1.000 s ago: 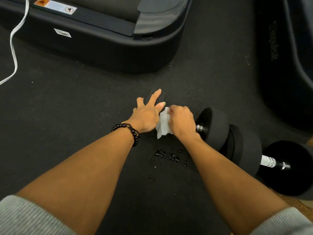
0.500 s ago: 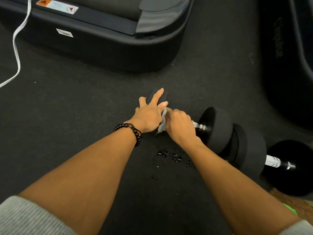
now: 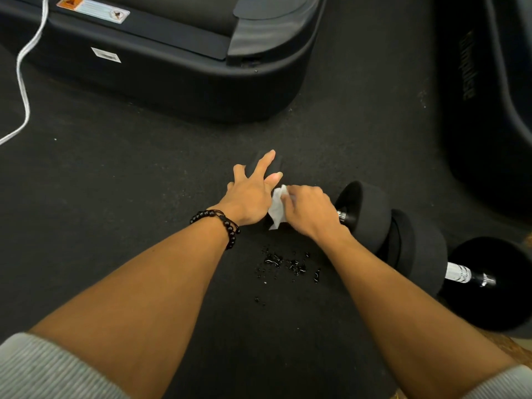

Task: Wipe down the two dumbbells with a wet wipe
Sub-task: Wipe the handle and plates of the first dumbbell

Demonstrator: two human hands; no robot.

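Two black dumbbells lie end to end on the dark floor. The near dumbbell (image 3: 364,214) has its right head showing, while my hands cover its left head and most of the handle. My left hand (image 3: 250,194) rests spread on that left head, fingers apart. My right hand (image 3: 309,211) is closed on a white wet wipe (image 3: 277,208), pressed against the handle beside the left head. The second dumbbell (image 3: 423,251) lies to the right, with a chrome handle and a far head at the frame's right edge.
Water droplets (image 3: 285,264) spot the floor just below my hands. A black treadmill base (image 3: 178,67) fills the top. A white cable (image 3: 23,82) runs down the left. Another dark machine (image 3: 495,110) stands at the right.
My right hand slid the wipe toward the left hand, bunching it, then back slightly, so more of the wipe shows again. My left hand stayed on the dumbbell head.
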